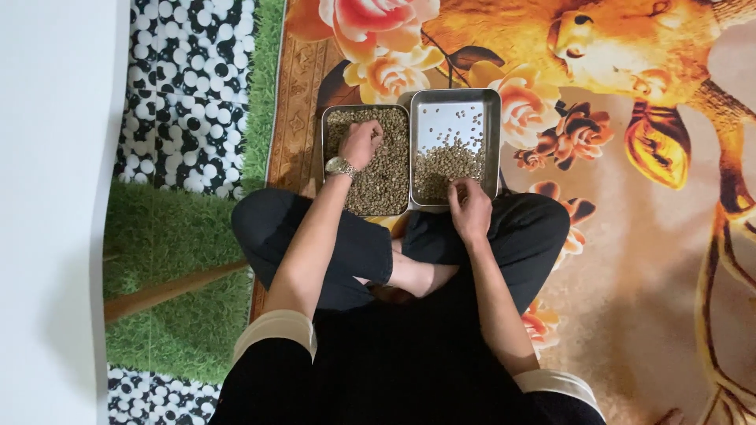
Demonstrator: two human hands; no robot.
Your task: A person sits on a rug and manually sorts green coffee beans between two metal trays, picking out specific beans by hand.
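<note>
While the person is sitting cross-legged on the flowered rug (pixel 654 260), the left hand (pixel 361 143) is resting loosely curled, fingers down, in the beans (pixel 386 177) filling the left steel tray (pixel 325 130). The right hand (pixel 470 206) is pinching at the near edge of the right tray (pixel 494 134), where fewer beans (pixel 445 161) are lying toward the near end; whether it is gripping one I cannot tell. Sorting well probably calls for spreading beans thinly and lifting only a few together.

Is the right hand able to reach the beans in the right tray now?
Probably yes: the right hand rests at the near rim of the right tray, beside its beans, with nothing between.
</note>
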